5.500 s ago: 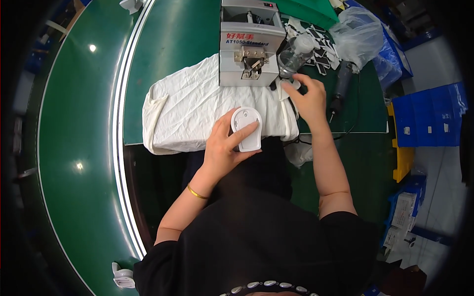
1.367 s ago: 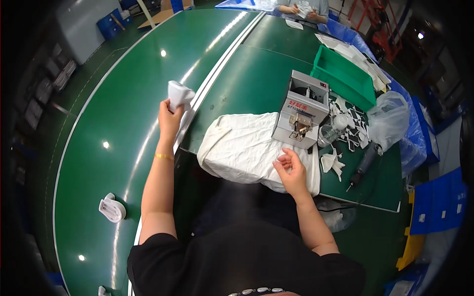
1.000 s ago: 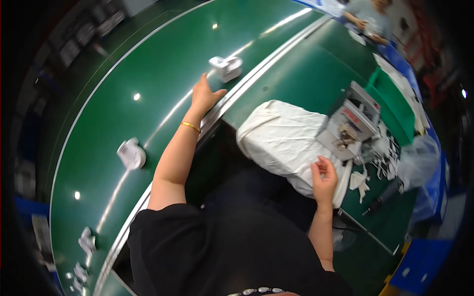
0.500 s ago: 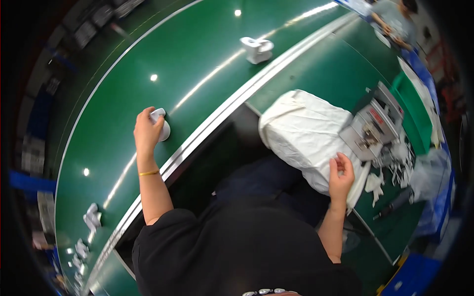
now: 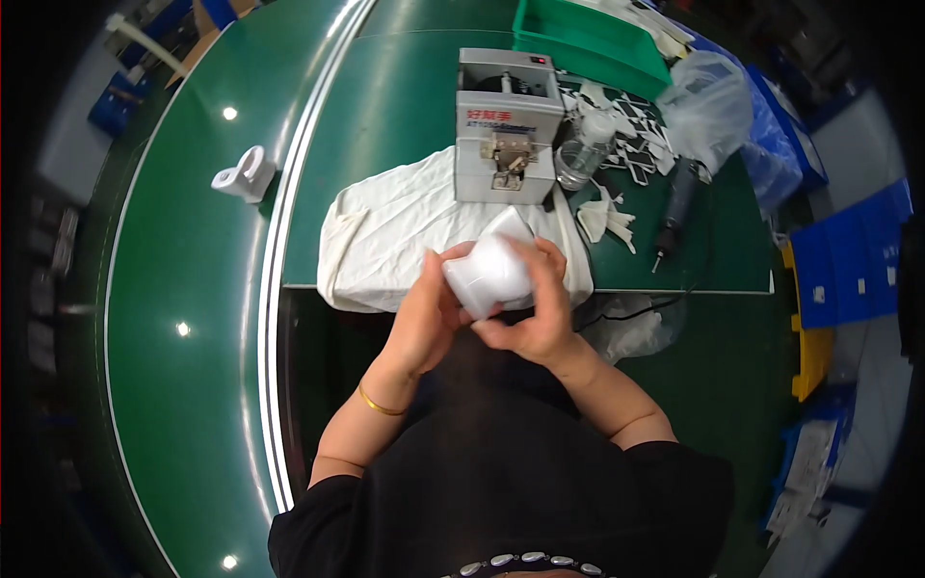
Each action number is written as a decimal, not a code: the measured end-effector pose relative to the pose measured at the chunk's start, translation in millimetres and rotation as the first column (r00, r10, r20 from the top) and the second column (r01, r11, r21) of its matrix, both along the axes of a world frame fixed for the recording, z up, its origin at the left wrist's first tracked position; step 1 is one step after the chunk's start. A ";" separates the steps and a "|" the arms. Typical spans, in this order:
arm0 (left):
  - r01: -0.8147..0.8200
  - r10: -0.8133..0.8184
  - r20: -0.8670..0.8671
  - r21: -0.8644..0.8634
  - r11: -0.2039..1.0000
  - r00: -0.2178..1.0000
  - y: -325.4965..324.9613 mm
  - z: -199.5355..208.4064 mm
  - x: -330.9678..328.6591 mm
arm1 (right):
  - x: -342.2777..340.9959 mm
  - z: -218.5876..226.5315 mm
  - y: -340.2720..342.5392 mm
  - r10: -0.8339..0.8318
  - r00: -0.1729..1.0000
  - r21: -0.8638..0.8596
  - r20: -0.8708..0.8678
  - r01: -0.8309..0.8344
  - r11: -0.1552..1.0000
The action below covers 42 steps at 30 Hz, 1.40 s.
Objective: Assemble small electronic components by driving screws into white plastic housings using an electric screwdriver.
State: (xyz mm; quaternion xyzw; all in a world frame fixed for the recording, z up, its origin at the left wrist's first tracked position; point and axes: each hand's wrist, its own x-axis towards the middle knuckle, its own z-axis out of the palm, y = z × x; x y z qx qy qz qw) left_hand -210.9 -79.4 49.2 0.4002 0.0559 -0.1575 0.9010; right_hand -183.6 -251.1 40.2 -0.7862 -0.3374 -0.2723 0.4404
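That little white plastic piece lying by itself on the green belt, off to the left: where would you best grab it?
The white plastic part lies apart from everything else on the green conveyor belt, so it is open on all sides. It looks like a wider rounded body with a narrower stub at one end. Probably best to come straight down from above and pinch the wider body across its two long sides; finer detail is too small to tell.

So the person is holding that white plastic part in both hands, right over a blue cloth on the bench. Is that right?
Not quite: the cloth is white, not blue, as the head view shows. The rest holds: the left hand and right hand both hold the white plastic part over it, on the green bench.
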 end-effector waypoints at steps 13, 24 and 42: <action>-0.410 -0.276 0.649 0.697 0.588 0.709 -14.7 -33.7 14.6 | 61.1 -16.0 -84.1 -0.057 0.685 0.170 -0.726 0.259 0.951; -0.395 -0.265 0.595 0.745 0.538 0.759 -13.8 -59.1 22.6 | 153.6 -34.5 -134.8 -0.796 0.531 -0.621 -0.290 0.529 0.579; -0.390 -0.259 0.598 0.735 0.554 0.758 -13.4 -54.1 24.9 | 45.3 19.5 -62.1 0.100 0.723 0.323 -0.684 0.176 0.930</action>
